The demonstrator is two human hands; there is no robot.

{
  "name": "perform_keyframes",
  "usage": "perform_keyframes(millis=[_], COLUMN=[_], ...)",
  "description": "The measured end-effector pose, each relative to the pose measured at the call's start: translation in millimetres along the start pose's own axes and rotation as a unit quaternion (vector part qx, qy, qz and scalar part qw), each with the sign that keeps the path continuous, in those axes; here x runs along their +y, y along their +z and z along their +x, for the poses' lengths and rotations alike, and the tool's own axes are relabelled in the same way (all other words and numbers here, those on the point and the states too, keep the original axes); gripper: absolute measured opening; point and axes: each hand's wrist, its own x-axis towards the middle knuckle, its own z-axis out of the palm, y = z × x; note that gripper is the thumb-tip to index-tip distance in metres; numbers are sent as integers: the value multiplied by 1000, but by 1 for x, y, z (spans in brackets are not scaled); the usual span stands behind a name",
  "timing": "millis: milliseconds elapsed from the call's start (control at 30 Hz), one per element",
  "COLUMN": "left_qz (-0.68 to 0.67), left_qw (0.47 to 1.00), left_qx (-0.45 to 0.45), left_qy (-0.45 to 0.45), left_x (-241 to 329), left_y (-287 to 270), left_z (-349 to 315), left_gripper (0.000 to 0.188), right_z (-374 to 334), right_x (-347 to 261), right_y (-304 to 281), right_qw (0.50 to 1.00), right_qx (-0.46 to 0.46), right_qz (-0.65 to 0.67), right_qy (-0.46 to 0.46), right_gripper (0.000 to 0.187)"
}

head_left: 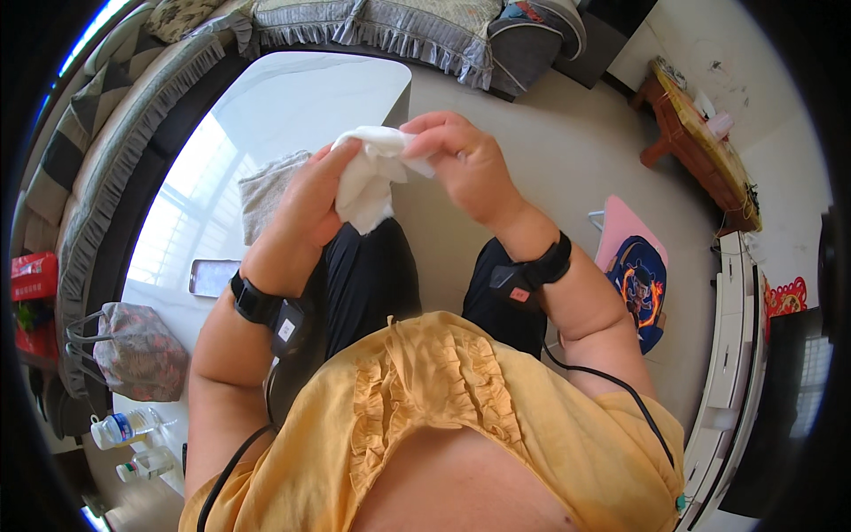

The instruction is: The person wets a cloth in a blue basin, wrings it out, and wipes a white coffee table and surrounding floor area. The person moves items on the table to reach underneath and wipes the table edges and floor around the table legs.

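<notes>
A soft white cloth (368, 182) hangs in loose folds between my two hands, above the near right edge of the table and my dark trousers. My left hand (312, 197) grips its left side, with the thumb on top of the fabric. At the upper right end, my right hand (461, 160) pinches the cloth between thumb and fingers. Whether it is a wipe or a piece of fabric I cannot tell. Behind my left hand, a folded grey towel (264, 199) lies on the glossy white table (292, 89).
On the table's near left are a phone (214, 277), a patterned handbag (142, 353) and clear plastic bottles (124, 429). Sofas (381, 27) line the far and left sides. To the right stand a pink folding seat (625, 226), a dark blue backpack (640, 288) and a wooden bench (696, 133).
</notes>
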Motion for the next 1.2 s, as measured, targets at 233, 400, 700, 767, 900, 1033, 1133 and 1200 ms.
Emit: perform_keyframes(millis=[233, 400, 700, 767, 900, 1033, 1133, 1200], left_qz=[-214, -200, -135, -202, -109, 26, 27, -25], left_qw=[973, 980, 983, 970, 989, 980, 912, 886], left_qx=[-74, 17, -100, -130, -93, -145, -357, -413], left_qy=[-40, 14, 77, 22, 35, 136, 202, 209], left_x=[-5, -18, -44, -21, -12, 19, 48, 49], left_y=[8, -2, 3, 21, 28, 71, 116, 134], left_z=[4, 6, 12, -2, -16, -59, -101, -110], left_gripper=[37, 29, 31, 33, 42, 56, 58, 56], right_z=[-21, -25, -8, -6, -3, -17, -20, -27], right_x=[-17, -9, 30, 38, 17, 5, -14, -27], right_y=[39, 35, 52, 44, 32, 20, 3, -1], right_qw=[936, 959, 984, 980, 960, 970, 978, 979], right_qx=[-91, 4, 51, 47, 45, 145, 183, 202], right_qz=[-289, -208, -137, -166, -256, -127, -50, 4], right_qy=[-181, -193, -102, -101, -103, -146, -81, -18], right_gripper=[54, 68, 67, 64, 61, 66, 64, 64])
